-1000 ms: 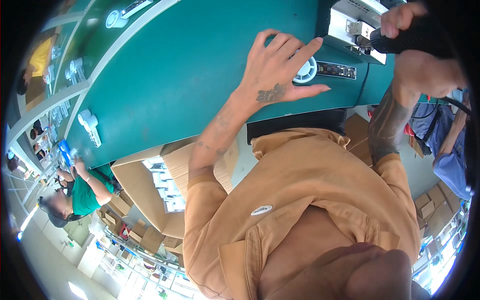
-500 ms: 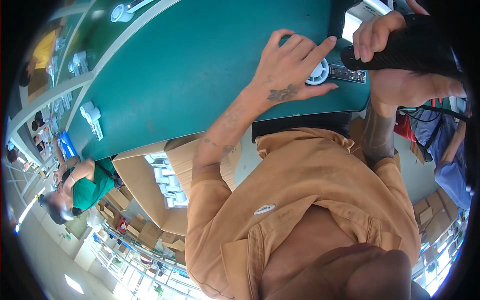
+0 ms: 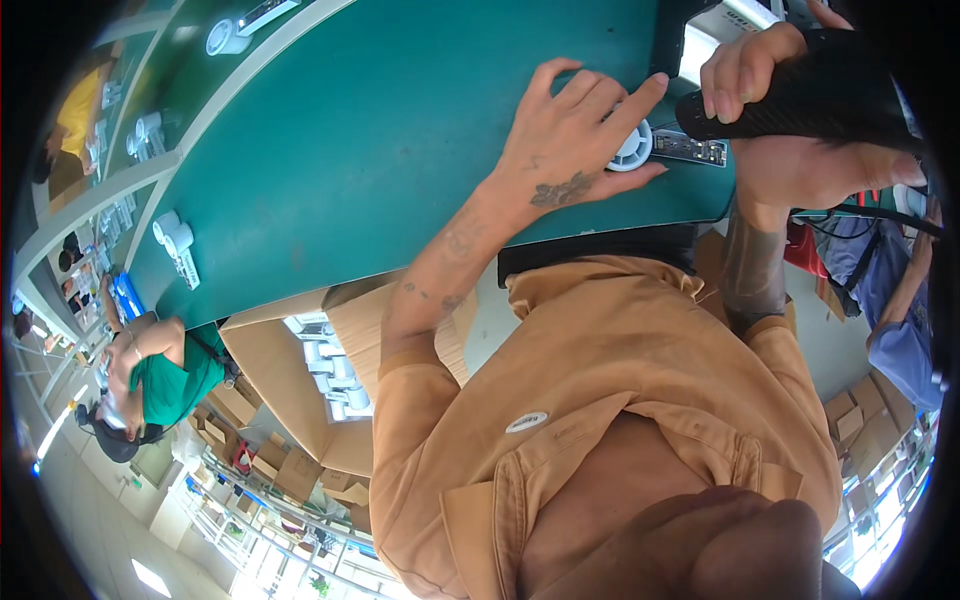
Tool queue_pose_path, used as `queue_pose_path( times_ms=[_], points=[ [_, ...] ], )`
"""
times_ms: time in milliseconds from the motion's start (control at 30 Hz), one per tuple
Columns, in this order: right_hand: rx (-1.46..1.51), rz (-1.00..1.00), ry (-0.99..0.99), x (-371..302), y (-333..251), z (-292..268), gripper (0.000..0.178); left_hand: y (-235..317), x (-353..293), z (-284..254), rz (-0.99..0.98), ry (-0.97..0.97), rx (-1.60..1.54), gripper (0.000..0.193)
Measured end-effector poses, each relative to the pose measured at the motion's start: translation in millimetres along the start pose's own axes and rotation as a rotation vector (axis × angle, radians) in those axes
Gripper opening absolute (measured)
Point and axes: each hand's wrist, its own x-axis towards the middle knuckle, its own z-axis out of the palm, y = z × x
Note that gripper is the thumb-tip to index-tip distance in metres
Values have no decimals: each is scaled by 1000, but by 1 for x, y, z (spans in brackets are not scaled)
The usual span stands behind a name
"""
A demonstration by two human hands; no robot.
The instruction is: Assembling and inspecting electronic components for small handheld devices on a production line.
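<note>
My left hand [image 3: 580, 130] lies on the green tabletop, its thumb and index finger stretched around a white round part [image 3: 632, 148] with a slotted, wheel-like face. A narrow dark circuit board [image 3: 690, 148] extends from that part to the right. My right hand [image 3: 755, 75] is closed around a black ribbed handheld tool [image 3: 810, 95], with fingers curled over its top edge. The tool's blunt end hangs close above the board's right end. It hides part of my right palm.
A bright screen-like panel [image 3: 697, 50] stands behind the tool. White-headed units [image 3: 175, 240] sit along the table's left side. An open carton [image 3: 270, 370] below the edge holds several white parts. A co-worker in green [image 3: 180, 375] is at left, another person's blue clothing [image 3: 900, 345] at right.
The whole view has shifted slightly, moving the scene a little to the left. My hands keep the same pose around the part and the tool. The co-worker in green has shifted posture.
</note>
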Motion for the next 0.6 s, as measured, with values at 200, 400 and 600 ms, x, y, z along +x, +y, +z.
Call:
queue_pose_path(
  times_ms=[200,400,600],
  points=[
    [-1093,428,-163,7,-53,37,123,3,4,8,10,16,-43,72],
    [-1053,553,-260,5,-61,29,125,-1,2,14,42,41,-119,56],
    [-1236,480,-328,0,-73,39,115,1,6,11,55,25,-120,49]
  ],
)
